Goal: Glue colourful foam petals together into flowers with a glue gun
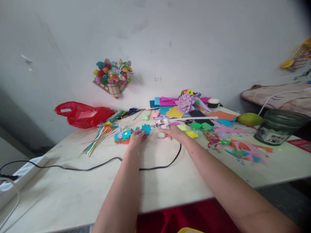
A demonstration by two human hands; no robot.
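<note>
Between the fingers of my left hand [136,135] is a blue paper or foam flower cutout [146,128]. My right hand [173,132] is closed around a glue gun [165,122], its tip pointing left toward the blue flower. A long white glue stick [196,118] sticks out of its back to the right. Left of my left hand, and partly behind it, lies a pile of colourful flower cutouts [124,134]. On the table under the glue gun is a pinkish round patch [161,134] whose kind I cannot make out.
A black cord [89,169] crosses the table [73,194] to a power strip [24,171] at left. A red plastic bag [84,115], yellow strips [98,142], coloured sheets [167,101], paper scraps [250,150] and a dark jar [277,126] lie around. A flower basket [113,77] hangs on the wall.
</note>
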